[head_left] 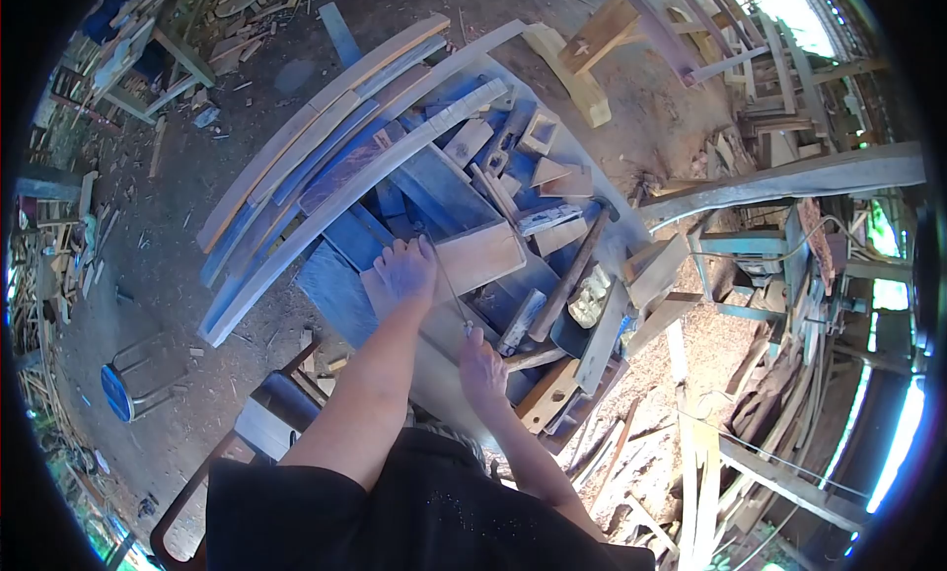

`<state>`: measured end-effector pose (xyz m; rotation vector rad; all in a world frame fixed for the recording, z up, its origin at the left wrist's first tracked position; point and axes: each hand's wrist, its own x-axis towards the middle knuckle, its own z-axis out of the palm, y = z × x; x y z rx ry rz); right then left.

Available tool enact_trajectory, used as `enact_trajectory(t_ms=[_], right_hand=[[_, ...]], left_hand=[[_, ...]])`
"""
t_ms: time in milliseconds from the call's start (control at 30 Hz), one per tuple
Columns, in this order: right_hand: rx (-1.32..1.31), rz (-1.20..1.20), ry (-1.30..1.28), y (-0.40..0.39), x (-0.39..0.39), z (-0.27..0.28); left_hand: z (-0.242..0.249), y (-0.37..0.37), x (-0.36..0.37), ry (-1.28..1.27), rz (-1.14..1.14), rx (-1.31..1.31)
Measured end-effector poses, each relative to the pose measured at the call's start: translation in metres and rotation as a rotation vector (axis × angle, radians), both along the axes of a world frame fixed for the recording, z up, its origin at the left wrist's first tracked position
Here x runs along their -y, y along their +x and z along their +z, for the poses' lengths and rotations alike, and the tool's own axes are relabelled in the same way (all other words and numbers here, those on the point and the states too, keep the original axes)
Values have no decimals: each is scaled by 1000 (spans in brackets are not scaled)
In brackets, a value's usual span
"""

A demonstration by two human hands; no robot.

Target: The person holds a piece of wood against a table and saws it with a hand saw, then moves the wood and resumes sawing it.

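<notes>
A flat pale wooden board (481,258) lies across the cluttered workbench. My left hand (406,273) presses on its left part, the fingers bent over the wood near the far edge. My right hand (481,367) is closed round the near end of a thin tool (451,287), whose narrow length crosses the board and reaches toward my left fingers. Whether it is a blade or a rod is too small to tell. Just right of my right hand lie a mallet or hammer with a long wooden handle (569,275) and a wooden plane-like block (548,395).
Long curved planks (326,127) lie along the bench's left side. Small wood blocks (539,134) cover its far part. A round blue stool (116,392) stands on the floor at left, a chair (266,420) nearer. Shavings and timber (681,423) fill the right.
</notes>
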<state>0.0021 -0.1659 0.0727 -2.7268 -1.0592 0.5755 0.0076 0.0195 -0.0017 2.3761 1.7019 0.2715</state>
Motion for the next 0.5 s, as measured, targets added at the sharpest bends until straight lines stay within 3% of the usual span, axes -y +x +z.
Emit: enact_trajectory(t_ms=[500], right_hand=[[-2,26,-8,5,5,17]], left_hand=[[-2,1,-2,-36,7,-18]])
